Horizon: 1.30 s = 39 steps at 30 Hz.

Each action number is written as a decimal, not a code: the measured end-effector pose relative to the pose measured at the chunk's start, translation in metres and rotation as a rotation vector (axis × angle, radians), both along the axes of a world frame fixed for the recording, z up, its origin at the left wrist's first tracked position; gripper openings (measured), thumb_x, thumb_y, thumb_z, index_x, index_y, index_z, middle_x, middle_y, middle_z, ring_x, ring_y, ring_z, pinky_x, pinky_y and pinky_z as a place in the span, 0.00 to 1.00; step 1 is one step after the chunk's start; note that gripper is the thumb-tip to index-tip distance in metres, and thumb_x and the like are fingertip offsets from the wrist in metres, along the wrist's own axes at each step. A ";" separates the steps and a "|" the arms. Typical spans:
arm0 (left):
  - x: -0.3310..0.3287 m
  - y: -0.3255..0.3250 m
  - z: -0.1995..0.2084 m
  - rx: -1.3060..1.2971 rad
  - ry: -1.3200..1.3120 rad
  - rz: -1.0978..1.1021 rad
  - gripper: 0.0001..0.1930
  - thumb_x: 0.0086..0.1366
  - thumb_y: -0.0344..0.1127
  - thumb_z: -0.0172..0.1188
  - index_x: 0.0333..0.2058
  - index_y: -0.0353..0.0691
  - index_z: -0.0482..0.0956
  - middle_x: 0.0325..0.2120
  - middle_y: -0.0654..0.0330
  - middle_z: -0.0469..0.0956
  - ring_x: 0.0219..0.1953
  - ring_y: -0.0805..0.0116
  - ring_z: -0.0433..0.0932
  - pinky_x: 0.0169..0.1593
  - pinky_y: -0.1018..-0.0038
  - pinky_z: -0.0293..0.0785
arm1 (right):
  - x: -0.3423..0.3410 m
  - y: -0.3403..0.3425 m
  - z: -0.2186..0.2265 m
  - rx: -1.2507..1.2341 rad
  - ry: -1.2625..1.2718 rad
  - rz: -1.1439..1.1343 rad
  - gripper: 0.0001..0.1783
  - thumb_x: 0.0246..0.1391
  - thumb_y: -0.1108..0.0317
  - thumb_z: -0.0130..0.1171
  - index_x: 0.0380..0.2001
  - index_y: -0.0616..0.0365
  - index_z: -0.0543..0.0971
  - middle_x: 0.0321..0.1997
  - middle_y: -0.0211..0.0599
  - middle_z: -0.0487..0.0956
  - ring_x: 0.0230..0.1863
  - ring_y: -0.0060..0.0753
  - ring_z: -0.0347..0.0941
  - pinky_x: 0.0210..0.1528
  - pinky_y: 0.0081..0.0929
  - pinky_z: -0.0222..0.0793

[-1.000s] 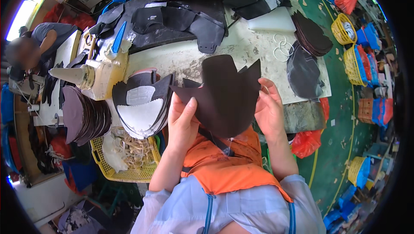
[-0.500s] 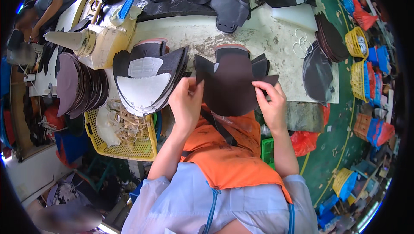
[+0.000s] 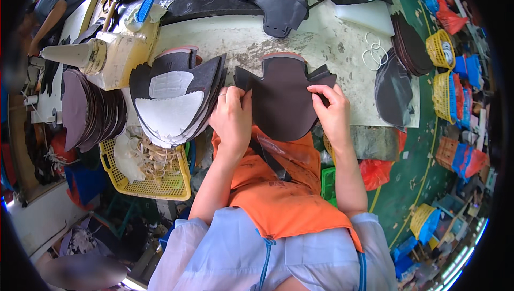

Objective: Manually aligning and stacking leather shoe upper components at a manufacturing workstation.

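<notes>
A dark brown shoe-upper piece [image 3: 284, 103] lies in front of me over black winged upper pieces [image 3: 319, 75], its rounded end overhanging the table's near edge. At its left side my left hand [image 3: 231, 117] has thumb and fingers closed at the edge. My right hand [image 3: 333, 111] pinches the opposite edge between thumb and forefinger. Close to the left hand sits a stack of black upper pieces [image 3: 217, 79], topped by a white toothed-edge patch [image 3: 170, 113] and a smaller pale patch [image 3: 170, 84].
Dark curved pieces [image 3: 80, 106] stand stacked at left, beside a yellowish glue container [image 3: 120, 66]. Below hangs a yellow basket [image 3: 144, 186] of scraps. White rings [image 3: 375, 55] and dark oval pieces [image 3: 393, 92] lie at right. Black sheets [image 3: 281, 9] cover the far side.
Both hands have shifted slightly upward on the brown piece's edges. The brown piece now lies flatter and further over the black wings. The whole view has drifted a little.
</notes>
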<state>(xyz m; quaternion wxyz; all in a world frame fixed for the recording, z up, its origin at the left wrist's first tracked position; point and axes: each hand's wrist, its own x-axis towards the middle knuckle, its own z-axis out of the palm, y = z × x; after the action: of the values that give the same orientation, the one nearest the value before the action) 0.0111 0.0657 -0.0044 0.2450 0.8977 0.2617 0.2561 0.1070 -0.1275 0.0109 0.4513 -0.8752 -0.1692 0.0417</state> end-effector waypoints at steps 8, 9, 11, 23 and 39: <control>0.007 -0.033 0.018 0.124 0.021 -0.645 0.30 0.53 0.38 0.69 0.54 0.42 0.72 0.54 0.55 0.71 0.57 0.50 0.68 0.59 0.54 0.65 | 0.008 0.001 0.003 -0.017 -0.054 0.047 0.09 0.51 0.77 0.61 0.37 0.57 0.82 0.34 0.40 0.77 0.33 0.40 0.77 0.35 0.32 0.72; 0.005 -0.040 0.010 0.171 0.184 -0.672 0.35 0.53 0.42 0.69 0.60 0.43 0.69 0.62 0.54 0.66 0.66 0.48 0.60 0.66 0.49 0.57 | 0.009 0.000 0.004 -0.020 -0.074 0.049 0.09 0.50 0.77 0.61 0.36 0.58 0.82 0.34 0.39 0.77 0.33 0.39 0.77 0.35 0.31 0.72; 0.001 -0.041 0.004 0.186 0.273 -0.729 0.38 0.54 0.51 0.67 0.64 0.49 0.67 0.69 0.54 0.55 0.71 0.46 0.50 0.69 0.43 0.47 | 0.015 -0.005 0.010 -0.027 0.023 0.005 0.08 0.50 0.77 0.61 0.36 0.58 0.81 0.34 0.39 0.77 0.33 0.39 0.77 0.36 0.32 0.72; -0.048 0.022 0.053 0.148 -0.089 -0.249 0.31 0.42 0.24 0.71 0.50 0.44 0.80 0.64 0.53 0.65 0.70 0.40 0.53 0.70 0.49 0.48 | 0.031 -0.010 0.033 -0.121 -0.816 0.155 0.12 0.53 0.71 0.61 0.42 0.55 0.81 0.48 0.31 0.78 0.50 0.43 0.75 0.53 0.43 0.68; -0.113 0.111 0.096 0.322 0.490 -0.449 0.27 0.43 0.26 0.71 0.47 0.45 0.80 0.60 0.56 0.69 0.68 0.47 0.58 0.71 0.47 0.46 | 0.024 -0.137 0.008 -0.916 -0.527 -0.225 0.19 0.50 0.75 0.56 0.48 0.61 0.71 0.44 0.42 0.72 0.47 0.42 0.72 0.46 0.35 0.74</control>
<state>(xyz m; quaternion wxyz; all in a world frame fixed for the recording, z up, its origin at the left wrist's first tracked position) -0.1022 0.1772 0.0919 0.0808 0.9945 0.0655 0.0114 0.1309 -0.2650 0.0192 -0.0328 -0.9759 -0.1463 -0.1584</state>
